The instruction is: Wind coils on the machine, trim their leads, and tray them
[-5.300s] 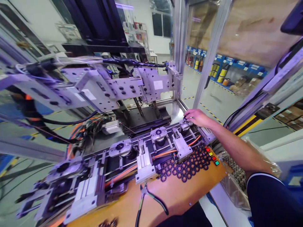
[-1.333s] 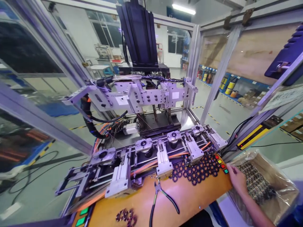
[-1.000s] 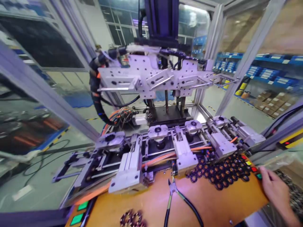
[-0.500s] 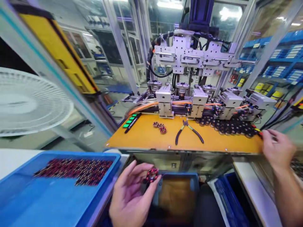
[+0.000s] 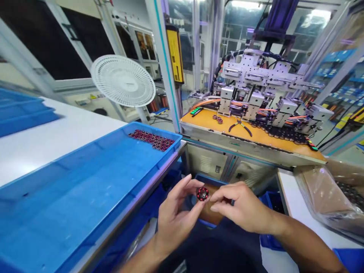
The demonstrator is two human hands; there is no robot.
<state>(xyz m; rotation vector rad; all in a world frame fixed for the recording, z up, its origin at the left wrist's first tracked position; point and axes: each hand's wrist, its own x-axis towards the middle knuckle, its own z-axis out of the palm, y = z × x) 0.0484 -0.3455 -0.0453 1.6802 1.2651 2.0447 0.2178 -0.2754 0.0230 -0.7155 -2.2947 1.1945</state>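
Head view, looking down in front of me: my left hand (image 5: 174, 214) is palm up and half open, its thumb and fingertips closed lightly round a small ring (image 5: 202, 193), red and black, held up at chest height. My right hand (image 5: 242, 206) comes in from the other side with its fingers drawn together, the tips right at the ring's edge; I cannot tell whether they grip it or only sit beside it. The ring hangs in the air between my two hands, above a small blue bin (image 5: 211, 179) under the bench edge. To my left lies a big blue tray (image 5: 85, 189), with a heap of red rings (image 5: 152, 139) in its far corner. Beyond it stands a white fan (image 5: 123, 80). Ahead, well apart from my hands, is the orange worktop (image 5: 204, 118) with pliers (image 5: 240, 127) on it, and behind that the machine (image 5: 264, 79). On my right sits a plastic-lined box (image 5: 321, 189).
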